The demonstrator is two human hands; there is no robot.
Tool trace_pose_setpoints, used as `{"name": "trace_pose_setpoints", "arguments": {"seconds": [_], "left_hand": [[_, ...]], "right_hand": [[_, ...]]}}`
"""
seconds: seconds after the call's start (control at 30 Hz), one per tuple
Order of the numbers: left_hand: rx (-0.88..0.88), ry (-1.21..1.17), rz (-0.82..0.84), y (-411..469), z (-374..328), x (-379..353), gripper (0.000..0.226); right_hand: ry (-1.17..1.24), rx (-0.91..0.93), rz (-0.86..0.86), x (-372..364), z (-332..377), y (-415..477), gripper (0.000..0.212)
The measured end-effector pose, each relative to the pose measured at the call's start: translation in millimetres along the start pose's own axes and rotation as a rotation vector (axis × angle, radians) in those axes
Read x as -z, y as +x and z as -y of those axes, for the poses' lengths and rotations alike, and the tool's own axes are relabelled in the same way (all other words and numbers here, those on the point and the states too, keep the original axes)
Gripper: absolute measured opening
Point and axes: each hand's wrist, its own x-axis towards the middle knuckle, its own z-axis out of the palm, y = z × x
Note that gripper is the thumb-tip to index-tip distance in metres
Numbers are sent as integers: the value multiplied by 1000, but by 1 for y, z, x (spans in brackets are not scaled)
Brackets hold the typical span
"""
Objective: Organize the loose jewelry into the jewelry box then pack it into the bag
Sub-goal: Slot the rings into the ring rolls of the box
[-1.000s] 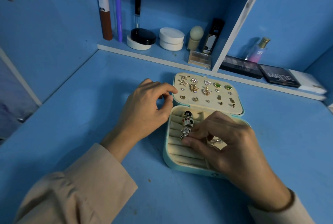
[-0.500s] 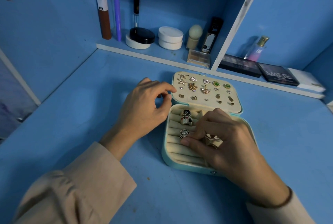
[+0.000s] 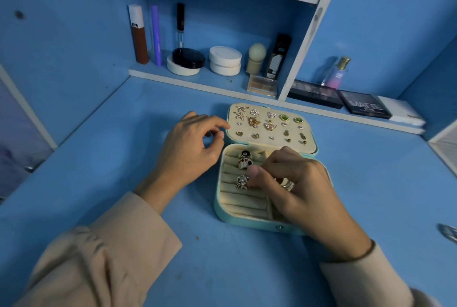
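A teal jewelry box (image 3: 247,221) lies open on the blue desk. Its cream lid (image 3: 310,145) carries several pairs of earrings. Three rings sit in the cream ring rolls: a dark round one (image 3: 245,154), a chunky one (image 3: 243,164) and a spider-shaped one (image 3: 242,182). My right hand (image 3: 299,188) hovers over the box's right half, thumb tip next to the spider ring, fingers curled around a silver-gold ring (image 3: 286,185). To the left of the box rests my left hand (image 3: 190,151), fingers loosely curled near the lid's corner, holding nothing I can see.
A low shelf along the back holds cosmetic tubes (image 3: 138,35), round compacts (image 3: 225,59), a small palette (image 3: 262,85), dark eyeshadow palettes (image 3: 364,107) and a perfume bottle (image 3: 337,72). A shiny metal object (image 3: 447,232) lies at the right edge. No bag is in view.
My right hand let go of the spider ring, now seated in the rolls, and its thumb lifted up and right. The left hand barely moved.
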Motion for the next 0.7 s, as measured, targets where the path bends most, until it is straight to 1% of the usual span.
{"name": "trace_pose_setpoints", "arguments": {"seconds": [0.1, 0.17, 0.27, 0.33, 0.43, 0.47, 0.53, 0.63, 0.7], "left_hand": [[3, 2, 0, -1, 0, 0, 34], [10, 7, 5, -1, -1, 1, 30], [30, 11, -8, -2, -2, 3, 24], [31, 19, -23, -1, -2, 3, 23], [20, 47, -21, -1, -2, 2, 17], [12, 59, -16, -1, -1, 3, 16], [8, 74, -6, -1, 1, 6, 23], [-5, 29, 14, 1, 5, 3, 32], [13, 5, 8, 1, 8, 2, 26]], "right_hand": [[88, -55, -15, 2, 1, 3, 36], [162, -106, -40, 7, 2, 3, 33], [133, -143, -95, 23, 1, -1, 29], [75, -202, -95, 41, -6, -6, 25], [-87, -306, 15, 77, -21, -16, 14], [-165, -341, 84, 90, -27, -19, 9], [-324, -451, 246, 116, -41, -26, 4], [-538, -663, 448, 156, -59, -45, 13], [-610, -764, 496, 173, -64, -57, 24]]}}
